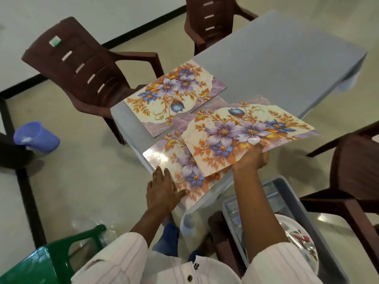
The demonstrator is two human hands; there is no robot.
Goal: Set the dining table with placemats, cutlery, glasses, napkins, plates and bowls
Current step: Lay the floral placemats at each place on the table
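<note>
A floral placemat [174,97] lies flat on the grey table [276,64] at its left side. A second floral placemat [180,160] lies at the near corner, and my left hand [164,191] presses flat on its near edge with fingers spread. My right hand [252,156] grips a third floral placemat [246,130] by its near edge, held lifted and tilted above the second one; another mat's purple edge shows under it.
Brown plastic chairs stand at the left [82,64], far end [213,21] and right [352,173]. A grey tub [287,222] with cutlery and a white plate [303,242] sit at my lower right. A blue jug [37,136] and a green chair [51,261] are at the left.
</note>
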